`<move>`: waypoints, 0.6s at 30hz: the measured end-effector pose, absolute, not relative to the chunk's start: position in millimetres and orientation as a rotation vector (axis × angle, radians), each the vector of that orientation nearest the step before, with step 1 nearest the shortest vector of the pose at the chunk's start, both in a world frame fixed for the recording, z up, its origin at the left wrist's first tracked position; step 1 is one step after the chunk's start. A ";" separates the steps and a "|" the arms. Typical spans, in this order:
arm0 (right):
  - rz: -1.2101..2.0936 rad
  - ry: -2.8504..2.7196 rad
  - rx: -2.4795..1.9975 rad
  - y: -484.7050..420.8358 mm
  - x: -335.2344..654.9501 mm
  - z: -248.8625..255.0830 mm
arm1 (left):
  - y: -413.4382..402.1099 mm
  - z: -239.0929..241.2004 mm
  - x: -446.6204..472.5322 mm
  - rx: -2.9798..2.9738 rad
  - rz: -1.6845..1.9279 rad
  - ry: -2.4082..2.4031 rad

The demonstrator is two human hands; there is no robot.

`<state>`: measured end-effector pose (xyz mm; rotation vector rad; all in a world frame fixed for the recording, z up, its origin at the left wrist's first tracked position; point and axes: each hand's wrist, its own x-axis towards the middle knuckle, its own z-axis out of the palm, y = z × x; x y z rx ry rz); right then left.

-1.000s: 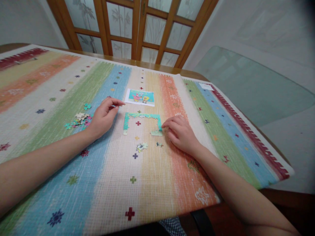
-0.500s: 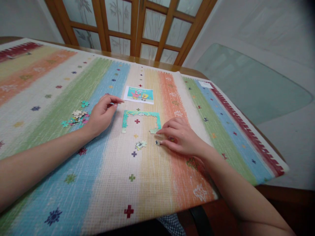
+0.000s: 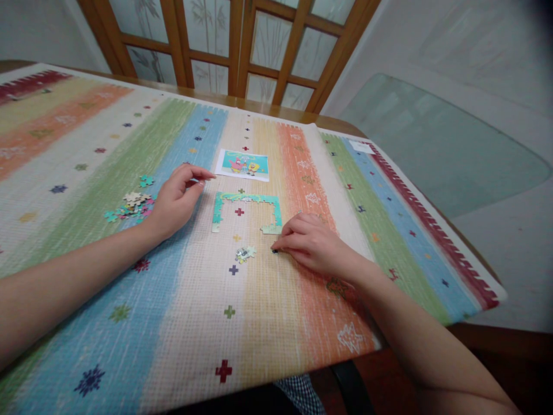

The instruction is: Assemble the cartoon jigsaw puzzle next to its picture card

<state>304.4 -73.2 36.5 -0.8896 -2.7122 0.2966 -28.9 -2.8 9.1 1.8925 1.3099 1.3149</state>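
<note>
A partly joined teal puzzle frame [image 3: 246, 202] lies on the striped mat [image 3: 108, 173]. My right hand [image 3: 309, 242] rests just right of its lower right corner, fingers pinched on a small loose puzzle piece [image 3: 274, 251] that stays on the mat. My left hand [image 3: 177, 199] lies left of the frame, fingers curled, tips pinching something small I cannot make out. A small cluster of joined pieces [image 3: 245, 253] sits below the frame. A pile of loose pieces [image 3: 132, 204] lies left of my left hand.
A reference picture card [image 3: 242, 164] lies above the frame. A small white label [image 3: 362, 147] sits at the mat's far right. The wooden table edge [image 3: 259, 109] runs behind, with a wood-framed glass door [image 3: 233, 46] beyond. A glass tabletop [image 3: 436, 150] stands to the right.
My right hand slid from the frame's lower right corner down to the small loose piece and closed its fingers on it. My left hand has hardly moved.
</note>
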 end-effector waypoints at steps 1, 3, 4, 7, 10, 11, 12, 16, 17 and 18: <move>0.287 -2.702 -0.895 -73.6 303.7 36.2 | -2.8 9.0 -28.7 1.893 1.319 1.310; 0.275 -2.680 -0.911 -74.5 302.9 37.7 | -2.9 9.1 -28.4 1.894 1.324 1.308; 0.277 -2.672 -0.921 -74.9 302.9 39.2 | -3.1 9.2 -28.3 1.896 1.325 1.308; 0.298 -2.674 -0.964 -75.7 304.2 43.7 | -3.8 10.1 -28.2 1.901 1.313 1.310; 0.275 -2.700 -0.974 -75.4 305.6 43.8 | -4.7 11.2 -28.2 1.900 1.298 1.316; 0.256 -2.713 -0.964 -75.4 305.7 42.7 | -4.9 11.3 -28.2 1.899 1.296 1.317; 0.236 -2.726 -0.954 -75.3 305.6 41.5 | -4.9 11.4 -28.3 1.899 1.298 1.317; 0.130 -2.766 -0.947 -76.4 302.9 38.1 | -4.5 10.6 -28.6 1.910 1.302 1.300; 0.097 -2.772 -0.941 -77.1 301.9 38.2 | -4.3 10.4 -28.7 1.913 1.303 1.295; 0.068 -2.778 -0.932 -77.9 300.7 38.7 | -4.2 10.3 -28.7 1.914 1.305 1.291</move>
